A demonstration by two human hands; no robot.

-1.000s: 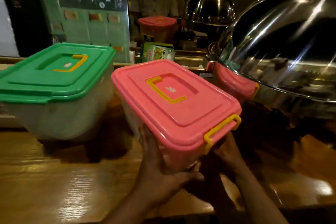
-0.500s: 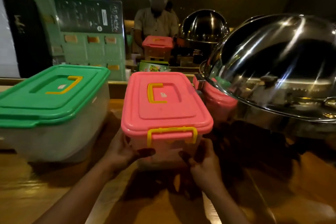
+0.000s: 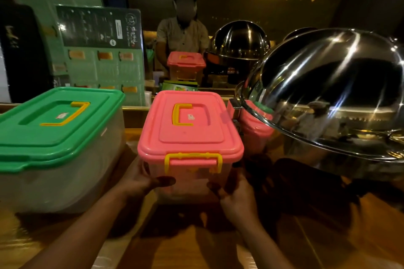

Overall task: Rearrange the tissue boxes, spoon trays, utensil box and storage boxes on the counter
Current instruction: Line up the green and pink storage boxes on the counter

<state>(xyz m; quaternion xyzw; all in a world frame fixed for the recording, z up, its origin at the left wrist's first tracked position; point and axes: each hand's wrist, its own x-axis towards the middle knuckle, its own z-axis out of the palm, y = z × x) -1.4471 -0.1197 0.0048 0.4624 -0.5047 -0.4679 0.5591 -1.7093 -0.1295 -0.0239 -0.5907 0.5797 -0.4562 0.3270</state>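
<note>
A clear storage box with a pink lid (image 3: 190,129) and yellow latch sits square to me at the middle of the wooden counter (image 3: 196,244). My left hand (image 3: 142,181) grips its lower left corner and my right hand (image 3: 235,197) grips its lower right corner. To its left stands a bigger clear storage box with a green lid (image 3: 54,124). The two boxes stand apart with a narrow gap between them.
A large steel dome lid (image 3: 332,94) rises close on the right, mirroring the pink box. A second dome (image 3: 240,39) stands behind. Across the counter a person (image 3: 182,35) holds another pink-lidded box (image 3: 185,65). A green menu board (image 3: 98,54) stands at back left.
The pink-lidded box has turned from a slanted, tilted pose to level and square to me. My hands have shifted to its two near corners.
</note>
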